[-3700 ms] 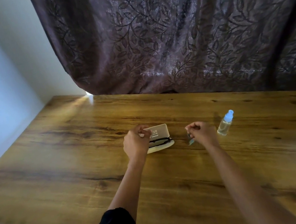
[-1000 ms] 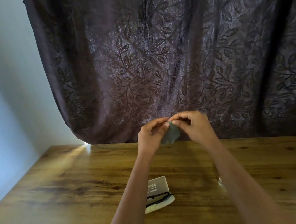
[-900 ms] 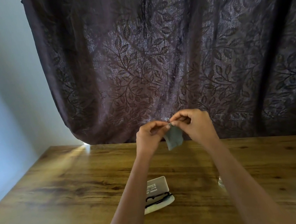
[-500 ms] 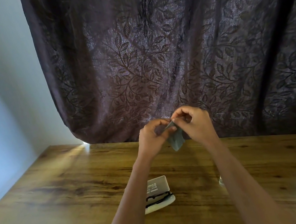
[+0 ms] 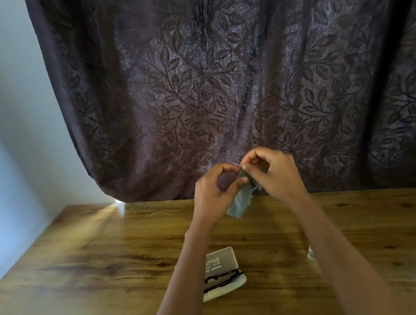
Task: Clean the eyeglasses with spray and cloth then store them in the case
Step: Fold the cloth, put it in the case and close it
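Pinching the little grey cloth (image 5: 240, 202) up top with left grip (image 5: 213, 191) and right grip (image 5: 276, 173), both clamped on it, holding it above the desk (image 5: 83, 272). Got the eyeglasses (image 5: 222, 277) lying in the open case (image 5: 221, 260), beside left forearm.

A few short lines of dark print are seen on the lid of the open, pale rectangular plastic eyeglasses case (image 5: 225, 258) lying on the wooden counter (image 5: 83, 272). They are too small and blurred to be read. No other lettering can be made out.
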{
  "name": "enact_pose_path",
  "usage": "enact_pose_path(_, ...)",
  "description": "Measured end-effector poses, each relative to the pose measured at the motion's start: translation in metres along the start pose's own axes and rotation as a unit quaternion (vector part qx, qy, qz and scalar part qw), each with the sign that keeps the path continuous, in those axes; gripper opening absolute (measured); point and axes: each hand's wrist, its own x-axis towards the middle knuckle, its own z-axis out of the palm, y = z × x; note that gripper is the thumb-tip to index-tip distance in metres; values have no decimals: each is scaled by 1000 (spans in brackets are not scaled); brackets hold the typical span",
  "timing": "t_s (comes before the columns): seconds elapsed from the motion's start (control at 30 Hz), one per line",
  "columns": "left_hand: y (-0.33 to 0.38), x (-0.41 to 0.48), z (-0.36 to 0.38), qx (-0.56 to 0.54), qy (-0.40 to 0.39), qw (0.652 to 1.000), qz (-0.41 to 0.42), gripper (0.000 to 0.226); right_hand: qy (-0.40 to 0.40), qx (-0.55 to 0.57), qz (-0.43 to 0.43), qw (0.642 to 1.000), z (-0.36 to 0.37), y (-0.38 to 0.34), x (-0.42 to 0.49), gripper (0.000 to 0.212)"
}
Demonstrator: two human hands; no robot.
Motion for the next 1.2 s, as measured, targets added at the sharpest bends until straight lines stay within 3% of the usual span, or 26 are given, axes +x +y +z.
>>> enact_pose_path(0.1, -1, -1, -1, -40, -27, 999, -12, 13, -3, -12, -6, 1000, 1, 2, 0, 7)
enact_pose_path(0.23, 0, -7, 4, -83, -68, 993, -47, 26, 7, 3, -10, 1000, 1, 2, 0, 6)
enact_pose_path(0.4, -3, -10, 3, -102, -64, 991, -66, 33, 40, 24, -4, 999, 0, 6, 1, 7)
enact_pose_path(0.63, -4, -11, -3, -55, -79, 993, -74, 17, 92, 63, 36, 993, -6, 19, 1, 13)
enact_pose_path(0.9, -8, -10, -6, 26, -110, 987, -114, 21, 105, 85, 99, 986, -14, 32, -1, 19)
enact_pose_path(1.2, -17, -2, 6, -22, -43, 977, -207, 31, 12, 94, 66, 993, -7, 22, -10, 20)
